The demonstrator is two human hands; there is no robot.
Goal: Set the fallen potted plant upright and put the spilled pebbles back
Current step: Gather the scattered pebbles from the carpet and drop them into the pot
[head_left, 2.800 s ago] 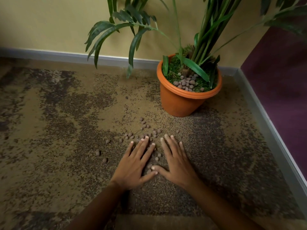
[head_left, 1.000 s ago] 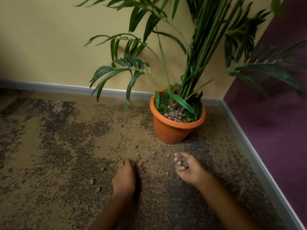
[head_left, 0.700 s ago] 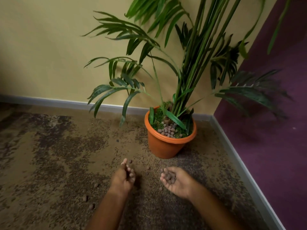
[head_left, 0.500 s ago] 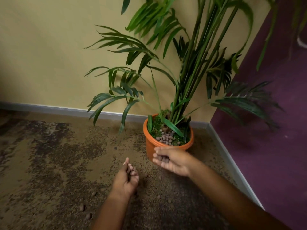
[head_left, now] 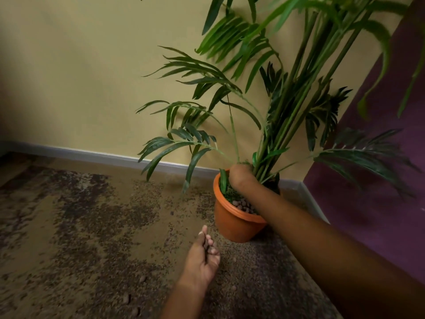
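The orange pot (head_left: 232, 226) stands upright on the carpet in the corner, with the tall green palm (head_left: 285, 116) rising from it. Brown pebbles (head_left: 244, 205) lie on the moss inside its near rim. My right hand (head_left: 241, 179) is over the pot, knuckles up against the stems; its fingers are hidden. My left hand (head_left: 203, 254) hovers low over the carpet just left of the pot, fingers curled around a few dark pebbles. Loose pebbles (head_left: 142, 278) remain scattered on the carpet near my left forearm.
A mottled brown carpet (head_left: 80, 226) covers the floor. A grey baseboard (head_left: 103, 155) runs under the yellow wall, and a purple wall (head_left: 379, 192) closes the right side. Low fronds (head_left: 174, 143) hang left of the pot.
My right hand rose from the carpet with a handful of pebbles and moved over the pot. My left hand scooped pebbles and lifted slightly. The view tilted upward.
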